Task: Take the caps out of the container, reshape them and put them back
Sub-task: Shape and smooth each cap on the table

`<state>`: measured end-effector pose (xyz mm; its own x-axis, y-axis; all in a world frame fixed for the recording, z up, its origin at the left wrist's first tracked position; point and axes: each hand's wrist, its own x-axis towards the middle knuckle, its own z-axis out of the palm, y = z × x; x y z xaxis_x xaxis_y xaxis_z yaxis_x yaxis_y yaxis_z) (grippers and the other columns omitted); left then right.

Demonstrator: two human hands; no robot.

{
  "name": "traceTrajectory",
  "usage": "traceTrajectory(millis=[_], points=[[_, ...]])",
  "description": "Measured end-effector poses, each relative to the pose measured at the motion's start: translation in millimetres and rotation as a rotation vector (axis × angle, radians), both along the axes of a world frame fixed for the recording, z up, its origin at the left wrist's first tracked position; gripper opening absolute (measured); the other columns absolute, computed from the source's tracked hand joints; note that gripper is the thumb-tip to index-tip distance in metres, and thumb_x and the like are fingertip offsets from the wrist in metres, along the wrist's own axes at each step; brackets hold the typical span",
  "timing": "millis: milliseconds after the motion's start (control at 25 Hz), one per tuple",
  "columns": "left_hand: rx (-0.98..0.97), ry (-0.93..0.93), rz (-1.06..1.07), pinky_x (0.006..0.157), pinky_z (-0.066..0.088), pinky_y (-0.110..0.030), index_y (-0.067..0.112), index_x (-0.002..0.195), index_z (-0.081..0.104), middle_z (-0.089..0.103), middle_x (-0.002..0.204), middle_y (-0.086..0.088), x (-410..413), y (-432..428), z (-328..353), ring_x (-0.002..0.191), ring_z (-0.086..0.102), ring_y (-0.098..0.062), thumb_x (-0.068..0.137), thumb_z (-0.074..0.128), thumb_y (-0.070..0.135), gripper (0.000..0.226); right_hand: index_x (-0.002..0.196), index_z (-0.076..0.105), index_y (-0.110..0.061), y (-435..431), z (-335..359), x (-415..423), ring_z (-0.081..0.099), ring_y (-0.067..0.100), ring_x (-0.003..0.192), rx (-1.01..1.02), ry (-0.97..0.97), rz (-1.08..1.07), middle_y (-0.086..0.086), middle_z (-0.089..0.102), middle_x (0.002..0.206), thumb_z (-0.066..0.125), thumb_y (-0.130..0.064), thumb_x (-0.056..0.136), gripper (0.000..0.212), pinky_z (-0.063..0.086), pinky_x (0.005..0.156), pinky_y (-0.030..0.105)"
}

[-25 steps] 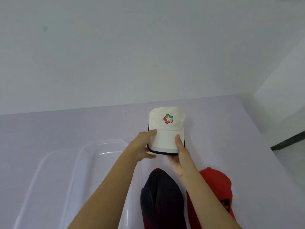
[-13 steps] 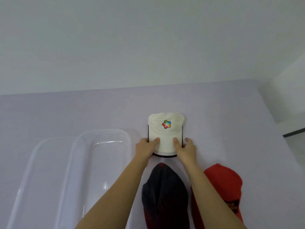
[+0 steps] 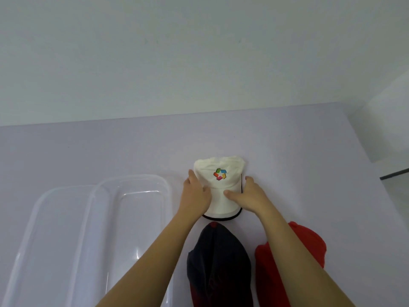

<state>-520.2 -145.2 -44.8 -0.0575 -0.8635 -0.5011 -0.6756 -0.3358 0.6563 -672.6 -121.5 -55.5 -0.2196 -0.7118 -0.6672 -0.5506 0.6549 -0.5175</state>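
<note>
A white cap point(image 3: 221, 191) with a colourful logo and a dark-edged brim lies on the tabletop point(image 3: 287, 151). Nearer, a dark cap point(image 3: 218, 262) and a red cap point(image 3: 309, 244) lie side by side. The clear container point(image 3: 132, 176) sits left.

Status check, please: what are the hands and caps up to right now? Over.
Left hand, right hand press sides of white cap, on table. Dark cap, red cap lie nearer. Clear container left, no caps inside; nothing blocking.
</note>
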Motion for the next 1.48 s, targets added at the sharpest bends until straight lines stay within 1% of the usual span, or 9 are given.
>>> traceTrajectory(millis=[120,240,360,520,760,1000,1200,1320,1480], points=[[-0.27,-0.021,0.037,0.092,0.043,-0.029,0.01,0.143,0.035,0.048,0.139,-0.009,15.6,-16.3,9.0,0.107,0.06,-0.024,0.097,0.045,0.016,0.047,0.146,0.023,-0.013,-9.9,12.1,-19.8,0.05,0.029,0.121,-0.2,0.214,0.058,0.011,0.037,0.146,0.058,-0.039,0.088,0.073,0.039,0.099,0.038],[-0.322,0.066,-0.086,0.07,0.05,-0.017,0.018,0.13,0.053,0.056,0.131,0.0,27.0,-39.7,17.3,0.072,0.067,-0.008,0.094,0.053,0.02,0.036,0.14,0.038,-0.023,-25.4,25.2,-26.9,0.061,0.014,0.089,-0.527,0.132,0.183,-0.002,0.048,0.136,0.056,-0.031,0.091,0.052,0.043,0.087,0.027],[-0.219,0.174,-0.276,0.055,0.052,-0.013,0.018,0.124,0.056,0.061,0.12,-0.003,24.7,-52.2,11.9,0.065,0.067,-0.009,0.092,0.058,0.017,0.032,0.131,0.049,-0.025,-36.6,21.0,-16.2,0.059,0.011,0.079,-0.498,0.05,0.337,-0.007,0.05,0.129,0.06,-0.032,0.089,0.044,0.045,0.083,0.026],[-0.209,0.209,-0.266,0.059,0.056,-0.016,0.006,0.113,0.062,0.066,0.094,-0.01,17.8,-59.5,5.2,0.062,0.065,-0.014,0.093,0.055,0.011,0.022,0.112,0.058,-0.019,-45.9,8.6,-9.5,0.053,0.011,0.083,-0.577,0.075,0.372,-0.006,0.058,0.107,0.058,-0.023,0.09,0.022,0.047,0.078,0.029],[-0.345,-0.243,-0.587,0.066,0.038,-0.024,0.009,0.11,0.061,0.047,0.091,0.0,17.0,-65.1,5.3,0.076,0.054,-0.018,0.099,0.04,0.029,0.031,0.095,0.062,-0.014,-58.4,7.6,-24.4,0.052,0.017,0.08,-0.427,0.22,0.473,0.0,0.055,0.088,0.053,-0.038,0.092,0.026,0.043,0.071,0.031],[-0.191,0.106,-0.384,0.046,0.05,-0.014,0.01,0.107,0.057,0.06,0.096,-0.006,6.9,-57.8,12.4,0.057,0.064,-0.014,0.097,0.046,0.016,0.016,0.106,0.061,-0.017,-51.3,6.9,-17.6,0.058,0.011,0.087,-0.496,-0.148,0.282,-0.003,0.061,0.096,0.05,-0.019,0.095,0.016,0.045,0.073,0.019],[-0.279,-0.11,-0.571,0.048,0.044,-0.011,0.009,0.111,0.056,0.05,0.096,-0.005,9.9,-59.1,1.9,0.06,0.051,-0.01,0.101,0.036,0.026,0.029,0.09,0.057,-0.014,-54.7,5.2,-17.4,0.048,0.01,0.075,-0.43,0.047,0.454,-0.008,0.048,0.079,0.042,-0.026,0.098,0.021,0.035,0.064,0.02],[-0.26,-0.131,-0.553,0.052,0.043,-0.015,0.008,0.112,0.055,0.043,0.1,-0.002,11.2,-57.4,0.3,0.066,0.057,-0.017,0.1,0.037,0.032,0.033,0.086,0.06,-0.007,-56.0,0.9,-18.2,0.048,0.011,0.077,-0.456,0.11,0.448,-0.003,0.047,0.087,0.043,-0.034,0.097,0.034,0.039,0.073,0.026],[-0.214,-0.033,-0.372,0.068,0.058,-0.033,0.01,0.107,0.055,0.057,0.104,-0.007,17.3,-50.5,-1.4,0.075,0.066,-0.023,0.095,0.05,0.035,0.028,0.099,0.064,-0.015,-47.3,1.5,-24.7,0.056,0.012,0.081,-0.461,-0.051,0.346,-0.003,0.059,0.09,0.053,-0.036,0.092,0.025,0.045,0.071,0.023]])
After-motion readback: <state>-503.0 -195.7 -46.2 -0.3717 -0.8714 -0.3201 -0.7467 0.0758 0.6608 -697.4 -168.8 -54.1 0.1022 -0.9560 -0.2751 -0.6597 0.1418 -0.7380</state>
